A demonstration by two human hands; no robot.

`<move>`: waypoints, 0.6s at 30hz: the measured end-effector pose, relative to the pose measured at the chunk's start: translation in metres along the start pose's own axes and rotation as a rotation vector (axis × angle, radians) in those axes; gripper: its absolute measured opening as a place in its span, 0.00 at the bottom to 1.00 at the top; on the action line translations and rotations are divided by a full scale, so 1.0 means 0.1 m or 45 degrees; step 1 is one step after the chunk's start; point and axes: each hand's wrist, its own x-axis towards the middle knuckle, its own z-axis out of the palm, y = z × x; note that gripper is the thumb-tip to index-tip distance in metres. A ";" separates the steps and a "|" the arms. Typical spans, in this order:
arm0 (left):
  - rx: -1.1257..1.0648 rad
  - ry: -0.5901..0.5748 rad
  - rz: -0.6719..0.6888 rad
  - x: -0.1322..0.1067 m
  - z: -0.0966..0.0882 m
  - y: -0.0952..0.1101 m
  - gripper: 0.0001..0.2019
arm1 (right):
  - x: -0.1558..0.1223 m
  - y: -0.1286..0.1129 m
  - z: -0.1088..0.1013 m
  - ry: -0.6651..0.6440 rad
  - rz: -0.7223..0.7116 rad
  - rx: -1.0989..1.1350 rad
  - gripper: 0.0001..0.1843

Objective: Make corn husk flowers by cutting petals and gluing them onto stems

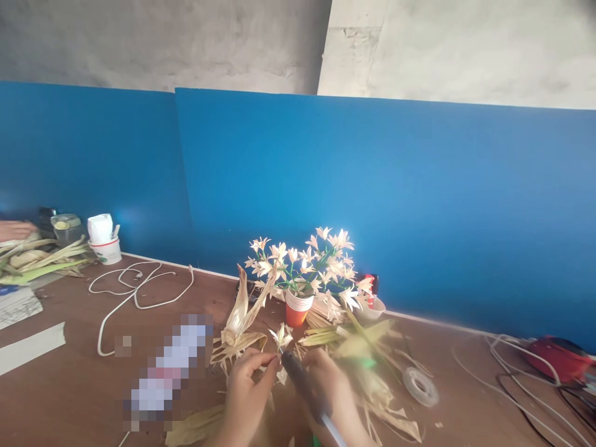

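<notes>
My left hand (250,385) is closed, thumb and forefinger pinching the base of a small pale husk flower (281,335) with pointed petals. In my right hand (333,388) is a dark glue gun (300,380), its narrow tip touching or very near the flower's base. A pale glue stick (333,429) sticks out of its rear end. Just beyond my hands, an orange-red paper cup (298,310) with a stack of white rims holds a bunch of similar husk flowers (326,264) on green stems. Dried corn husks (242,316) lie around the cup.
More husks (372,379) and a roll of clear tape (420,387) lie to the right. A red case (556,359) sits among cables at far right. A white cord (135,292) loops at left, near a white cup (107,249). Another person's hand (17,231) shows at far left.
</notes>
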 end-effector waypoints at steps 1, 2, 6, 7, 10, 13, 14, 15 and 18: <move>0.000 0.006 0.004 0.00 0.00 0.00 0.12 | 0.00 0.00 0.00 0.000 -0.004 -0.001 0.05; 0.001 0.010 0.010 0.00 0.00 0.00 0.12 | 0.00 0.00 0.00 0.000 -0.005 -0.001 0.05; -0.003 0.014 0.029 0.00 0.00 0.02 0.14 | 0.00 -0.01 -0.01 -0.008 -0.002 0.014 0.04; -0.007 0.012 0.030 0.00 0.00 0.02 0.14 | 0.00 -0.01 -0.01 -0.018 0.000 0.024 0.04; -0.020 0.011 0.037 0.00 0.00 0.02 0.15 | 0.00 0.01 0.00 -0.046 0.031 0.082 0.04; -0.027 0.015 0.087 -0.01 -0.01 0.02 0.15 | 0.03 0.03 0.03 -0.035 0.161 0.246 0.07; -0.023 0.008 0.119 -0.01 -0.01 0.03 0.15 | 0.05 0.04 0.03 -0.037 0.241 0.334 0.09; -0.015 -0.011 0.159 -0.02 -0.01 0.04 0.15 | 0.07 0.04 0.02 -0.051 0.341 0.432 0.12; 0.069 -0.122 0.318 -0.03 -0.03 0.07 0.14 | 0.12 0.04 -0.10 -0.165 0.635 0.654 0.19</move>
